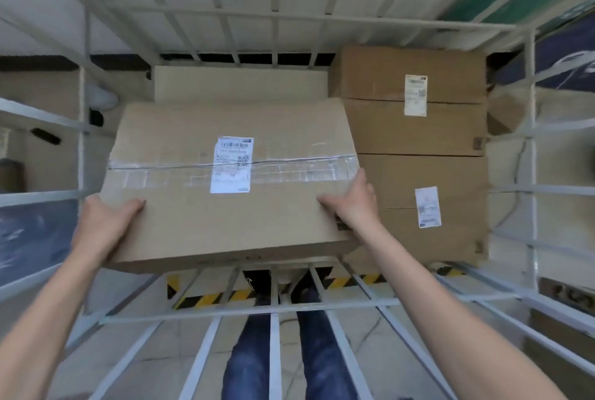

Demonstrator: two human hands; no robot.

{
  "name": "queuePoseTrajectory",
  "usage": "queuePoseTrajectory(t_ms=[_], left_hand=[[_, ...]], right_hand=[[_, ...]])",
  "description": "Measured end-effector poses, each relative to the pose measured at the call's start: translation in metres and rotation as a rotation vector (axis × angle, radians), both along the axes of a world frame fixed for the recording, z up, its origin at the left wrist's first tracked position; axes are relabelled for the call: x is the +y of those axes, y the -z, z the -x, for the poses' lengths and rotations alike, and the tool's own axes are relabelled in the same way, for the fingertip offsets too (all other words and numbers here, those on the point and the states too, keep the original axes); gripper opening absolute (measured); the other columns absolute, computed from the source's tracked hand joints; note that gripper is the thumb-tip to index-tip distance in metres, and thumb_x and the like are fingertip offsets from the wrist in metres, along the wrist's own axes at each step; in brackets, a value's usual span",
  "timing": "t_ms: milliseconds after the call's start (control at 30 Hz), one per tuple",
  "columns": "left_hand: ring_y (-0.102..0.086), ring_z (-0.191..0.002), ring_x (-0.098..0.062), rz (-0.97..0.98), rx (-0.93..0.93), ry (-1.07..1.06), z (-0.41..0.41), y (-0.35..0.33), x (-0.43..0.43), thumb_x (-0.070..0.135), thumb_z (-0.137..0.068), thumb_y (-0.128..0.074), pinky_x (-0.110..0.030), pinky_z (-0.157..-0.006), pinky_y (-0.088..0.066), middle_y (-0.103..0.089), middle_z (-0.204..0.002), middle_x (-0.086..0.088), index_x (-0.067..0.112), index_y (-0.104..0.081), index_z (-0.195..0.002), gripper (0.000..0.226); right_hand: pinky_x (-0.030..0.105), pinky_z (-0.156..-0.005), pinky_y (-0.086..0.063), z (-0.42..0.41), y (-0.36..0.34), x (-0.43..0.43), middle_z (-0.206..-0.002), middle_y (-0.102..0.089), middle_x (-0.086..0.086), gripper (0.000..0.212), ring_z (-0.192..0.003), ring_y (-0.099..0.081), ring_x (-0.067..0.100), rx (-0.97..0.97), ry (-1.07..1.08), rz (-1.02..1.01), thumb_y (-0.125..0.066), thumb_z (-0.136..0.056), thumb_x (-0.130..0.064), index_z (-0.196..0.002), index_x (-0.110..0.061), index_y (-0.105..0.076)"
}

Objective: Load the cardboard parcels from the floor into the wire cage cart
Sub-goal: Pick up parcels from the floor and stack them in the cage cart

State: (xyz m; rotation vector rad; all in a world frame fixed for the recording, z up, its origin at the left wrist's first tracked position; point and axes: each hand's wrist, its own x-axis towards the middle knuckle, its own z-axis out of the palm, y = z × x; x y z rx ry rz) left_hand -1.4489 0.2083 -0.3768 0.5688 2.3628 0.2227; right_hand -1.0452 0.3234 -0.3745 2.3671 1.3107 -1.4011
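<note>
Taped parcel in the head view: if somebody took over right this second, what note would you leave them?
Left hand: grip on the taped parcel's near left corner.
Right hand: grip on its near right edge.
Parcel is inside the wire cage cart, left side, not yet released.
Done: brown parcels fill the right side; a pale parcel lies behind.
Left: set it down, let go, fetch more.

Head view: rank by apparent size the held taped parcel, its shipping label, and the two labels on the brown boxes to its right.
1. Taped parcel.
2. Its shipping label, nearer the camera.
3. Far-box label and near-box label: look alike, unranked.
</note>
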Motion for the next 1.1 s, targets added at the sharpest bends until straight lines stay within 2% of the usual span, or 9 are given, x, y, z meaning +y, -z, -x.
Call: queuePoseTrajectory(t_ms=[133, 200, 300, 467, 567, 667, 833, 967, 1100], left_hand=[[-0.059, -0.115, -0.033, -0.047, -0.197, -0.069, -0.009, 0.085, -0.001, 0.039, -0.08, -0.079, -0.043, -0.096, -0.046, -0.062, -0.125, -0.01, 0.01, -0.046, -0.129, 0.066], [-0.057, -0.116, -0.03, -0.012, -0.223, -0.05, -0.019, 0.127, -0.001, 0.032, -0.081, -0.081, -0.037, -0.094, -0.042, -0.058, -0.132, -0.011, 0.01, -0.036, -0.136, 0.075], [-0.049, -0.129, -0.037, 0.034, -0.248, 0.02, -0.023, 0.187, 0.007, 0.026, -0.082, -0.08, -0.043, -0.106, -0.04, -0.049, -0.143, -0.018, 0.008, -0.03, -0.145, 0.083], [0.002, -0.153, -0.033, 0.141, -0.179, 0.571, -0.065, 0.246, -0.021, 0.045, -0.088, -0.069, -0.052, -0.121, -0.012, 0.005, -0.168, -0.007, 0.031, 0.003, -0.159, 0.102], [0.026, -0.148, -0.029, 0.209, -0.158, 0.849, -0.102, 0.261, -0.048, 0.059, -0.089, -0.06, -0.062, -0.12, -0.009, 0.029, -0.162, -0.007, 0.039, 0.017, -0.153, 0.103], [0.035, -0.142, -0.039, 0.31, -0.069, 0.929, -0.12, 0.272, -0.049, 0.063, -0.09, -0.053, -0.07, -0.115, -0.008, 0.041, -0.153, -0.017, 0.032, 0.027, -0.148, 0.104], [0.038, -0.14, -0.039, 0.292, -0.029, 0.916, -0.115, 0.28, -0.008, 0.059, -0.091, -0.054, -0.072, -0.114, -0.005, 0.042, -0.153, -0.017, 0.034, 0.025, -0.15, 0.102], [0.027, -0.147, -0.04, 0.233, -0.017, 0.908, -0.102, 0.283, 0.068, 0.052, -0.088, -0.065, -0.073, -0.113, -0.006, 0.031, -0.16, -0.016, 0.036, 0.003, -0.158, 0.099], [0.021, -0.149, -0.041, 0.219, 0.03, 0.924, -0.089, 0.286, 0.146, 0.049, -0.087, -0.069, -0.073, -0.112, -0.013, 0.025, -0.163, -0.015, 0.038, 0.0, -0.158, 0.1]], right_hand=[[0.051, -0.117, -0.028, -0.003, 0.074, 0.006, -0.158, -0.028, 0.013, 0.114, -0.146, -0.024, 0.033, 0.008, 0.002, -0.032, -0.079, -0.076, -0.042, -0.159, -0.02, -0.004], [0.051, -0.119, -0.024, -0.011, 0.113, 0.001, -0.159, -0.025, 0.015, 0.111, -0.147, -0.021, 0.036, 0.012, 0.001, -0.024, -0.077, -0.08, -0.037, -0.159, -0.02, -0.002], [0.051, -0.12, -0.021, -0.024, 0.168, -0.022, -0.163, -0.017, 0.012, 0.103, -0.149, -0.017, 0.035, 0.03, -0.11, 0.001, -0.072, -0.086, -0.034, -0.16, -0.023, -0.001], [0.05, -0.123, 0.0, -0.023, 0.224, -0.088, -0.161, 0.03, 0.012, 0.1, -0.149, 0.024, 0.032, -0.072, -0.552, 0.022, -0.065, -0.094, -0.035, -0.158, -0.027, 0.011], [0.054, -0.122, -0.001, -0.011, 0.238, -0.114, -0.158, 0.035, 0.015, 0.093, -0.146, 0.029, 0.036, -0.103, -0.809, -0.014, -0.056, -0.097, -0.042, -0.158, -0.026, 0.013], [0.061, -0.12, 0.0, 0.007, 0.253, -0.113, -0.156, 0.038, 0.014, 0.092, -0.142, 0.033, 0.044, -0.102, -0.883, 0.054, -0.051, -0.098, -0.048, -0.153, -0.033, 0.021], [0.066, -0.116, 0.006, 0.026, 0.271, -0.073, -0.152, 0.043, 0.016, 0.101, -0.137, 0.036, 0.05, -0.211, -0.908, 0.043, -0.055, -0.092, -0.058, -0.148, -0.037, 0.028], [0.065, -0.117, 0.003, 0.037, 0.277, -0.007, -0.158, 0.035, 0.015, 0.1, -0.14, 0.03, 0.051, -0.203, -0.87, -0.02, -0.061, -0.09, -0.055, -0.156, -0.036, 0.012], [0.065, -0.117, 0.003, 0.048, 0.279, 0.065, -0.163, 0.025, 0.013, 0.098, -0.144, 0.026, 0.048, -0.16, -0.815, -0.073, -0.068, -0.088, -0.048, -0.159, -0.034, -0.002]])
